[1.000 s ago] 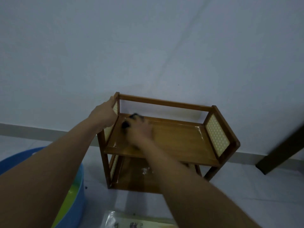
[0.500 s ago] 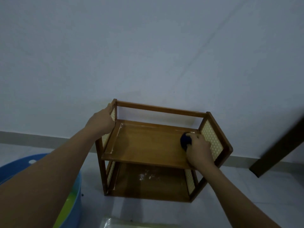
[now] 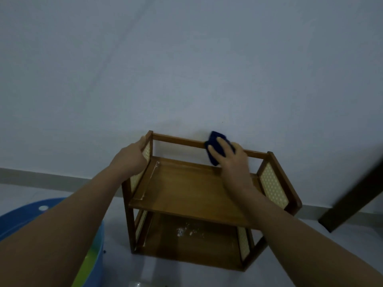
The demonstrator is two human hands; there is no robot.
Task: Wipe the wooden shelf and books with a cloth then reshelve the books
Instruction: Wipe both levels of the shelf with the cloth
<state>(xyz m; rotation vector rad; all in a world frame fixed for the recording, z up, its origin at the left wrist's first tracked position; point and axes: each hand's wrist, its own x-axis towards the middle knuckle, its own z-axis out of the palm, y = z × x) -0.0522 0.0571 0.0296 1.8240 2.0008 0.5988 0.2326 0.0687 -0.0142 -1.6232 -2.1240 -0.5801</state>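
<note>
1. Right hand [image 3: 234, 162] gripped small dark-blue cloth [image 3: 215, 149], pressed on back rail of two-tier brown wooden shelf [image 3: 186, 193].
2. Left hand [image 3: 129, 158] clamped shelf's left post.
3. Risk: hard rail push could've tipped the light shelf.

The wooden shelf [image 3: 186, 195] stood on the pale floor [image 3: 310, 245], its back close against the white wall. It had two boards, one above the other, with cream lattice panels set into both ends and a rail across the top at the back. The upper board was bare. The lower board [image 3: 190, 243] carried only a scatter of whitish specks [image 3: 184, 232] near its middle. On the floor just left of the shelf sat a blue tub [image 3: 31, 216], its inside showing yellow-green. Something clear and shiny [image 3: 136, 284] lay on the floor in front of the shelf, too cut off to tell.
</note>
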